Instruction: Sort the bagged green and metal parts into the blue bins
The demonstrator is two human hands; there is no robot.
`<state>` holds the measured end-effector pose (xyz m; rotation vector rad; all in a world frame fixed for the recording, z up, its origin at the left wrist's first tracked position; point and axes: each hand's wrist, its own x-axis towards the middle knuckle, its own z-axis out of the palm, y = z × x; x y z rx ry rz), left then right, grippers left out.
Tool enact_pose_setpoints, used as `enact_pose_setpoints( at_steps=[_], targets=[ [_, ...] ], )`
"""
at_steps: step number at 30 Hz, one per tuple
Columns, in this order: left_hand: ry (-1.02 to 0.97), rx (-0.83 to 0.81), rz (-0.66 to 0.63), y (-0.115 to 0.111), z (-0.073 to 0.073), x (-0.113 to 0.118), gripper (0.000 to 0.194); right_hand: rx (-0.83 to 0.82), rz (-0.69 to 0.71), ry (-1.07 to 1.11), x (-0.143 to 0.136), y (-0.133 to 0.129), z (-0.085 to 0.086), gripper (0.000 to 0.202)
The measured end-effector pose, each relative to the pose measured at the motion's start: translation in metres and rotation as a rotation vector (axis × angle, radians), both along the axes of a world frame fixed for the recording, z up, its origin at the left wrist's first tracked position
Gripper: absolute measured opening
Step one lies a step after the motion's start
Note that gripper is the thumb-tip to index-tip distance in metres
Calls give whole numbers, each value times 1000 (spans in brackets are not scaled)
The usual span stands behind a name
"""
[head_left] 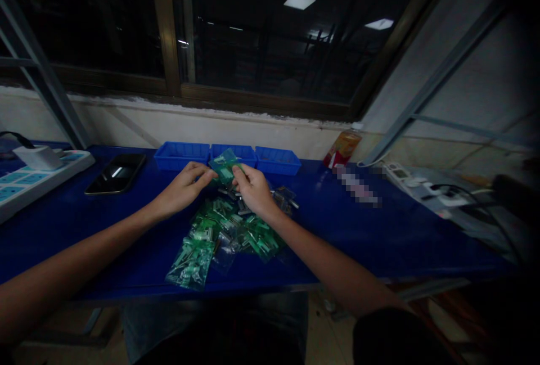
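A small green-tinted plastic bag (225,163) is held up between my two hands, in front of the blue bins. My left hand (188,183) pinches its lower left edge. My right hand (253,188) grips its right side between thumb and fingers. Below them on the blue table lies a pile of green bags (206,235) with small metal and pale parts inside. Clear bags (286,197) with metal pieces lie partly behind my right hand. What exactly is inside the held bag is too small to tell.
Three blue bins (277,161) stand along the wall. A phone (116,174) and a white power strip (46,176) are on the left of the blue table (337,235). A bottle (342,148) and another power strip (415,188) are on the right.
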<state>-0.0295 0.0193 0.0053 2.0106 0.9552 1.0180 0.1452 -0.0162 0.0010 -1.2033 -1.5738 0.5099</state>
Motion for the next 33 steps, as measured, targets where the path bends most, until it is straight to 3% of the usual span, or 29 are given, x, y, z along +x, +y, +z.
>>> enact_pose_setpoints(
  at_steps=[4, 6, 8, 10, 14, 21, 27, 30, 33],
  targets=[
    [-256, -566, -81, 4, 3, -1, 54, 242, 45, -255, -1, -7, 2, 23],
    [-354, -726, -116, 5, 6, -2, 45, 305, 67, -286, -1, -9, 2, 27],
    [-435, -765, -115, 4, 9, -2, 26, 351, 63, -296, -1, -8, 1, 35],
    [-485, -718, -116, 2, 10, -2, 11, 379, 42, -300, 1, -6, 0, 41],
    [-500, -565, -134, -2, 8, 0, 16, 343, -1, -276, 1, -4, -2, 45],
    [-576, -297, 80, 4, -1, 2, 25, 23, -18, -89, 0, -1, 2, 23],
    [-304, 146, 11, 0, -2, 1, 13, -487, 143, 410, 2, 1, 8, 54],
    [-141, 332, -15, -4, -1, 0, 11, -513, 130, 548, 0, 3, 5, 36],
    [-57, 368, 31, -3, -1, 0, 15, -405, 122, 531, -1, 5, 1, 20]
  ],
)
